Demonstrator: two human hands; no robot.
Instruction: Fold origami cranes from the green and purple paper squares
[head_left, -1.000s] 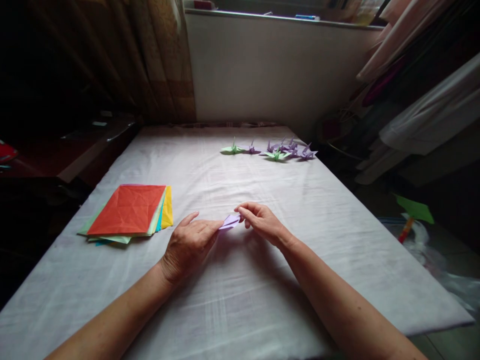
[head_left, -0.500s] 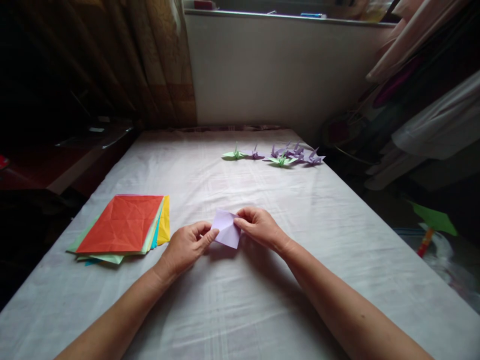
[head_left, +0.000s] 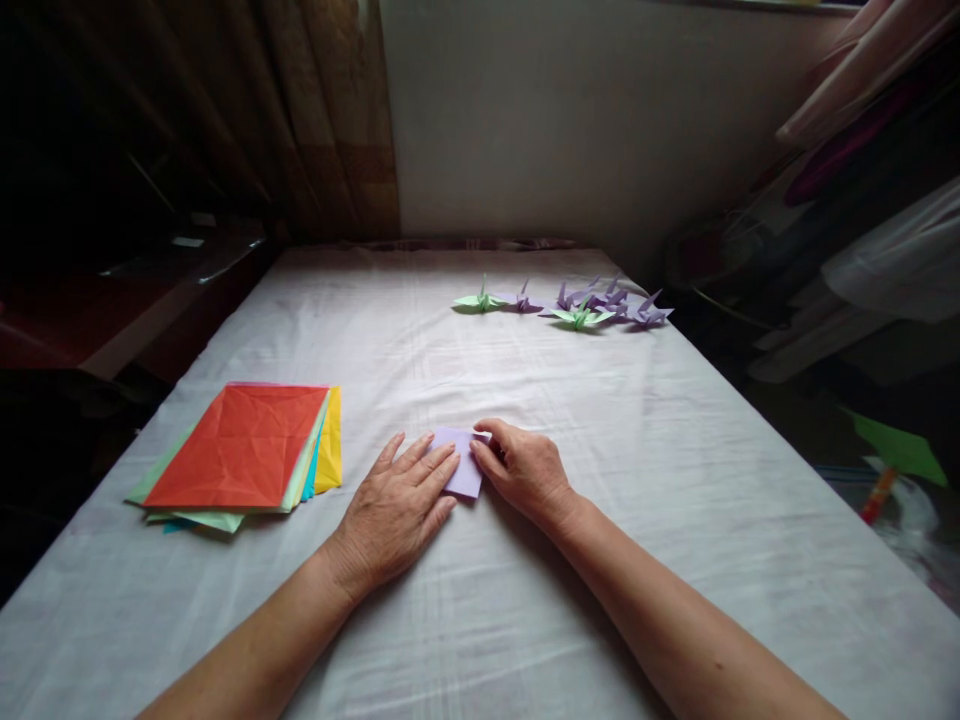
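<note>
Home room: cloth-covered table (head_left: 675,470), patterned curtain (head_left: 330,120), hanging clothes (head_left: 885,150), coloured paper stack (head_left: 240,445), folded cranes (head_left: 577,305).

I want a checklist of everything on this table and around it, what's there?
Surface: table under a white, wrinkled cloth.
Job's things: lilac paper flat on the cloth; stack of coloured sheets, red on top.
Clutter: folded paper cranes, lilac and green, at the far edge.
Hands: left hand flat on the lilac paper; right hand touching its right edge.
Cables: nothing seen.
Surroundings: curtain, white wall, hanging clothes.
</note>
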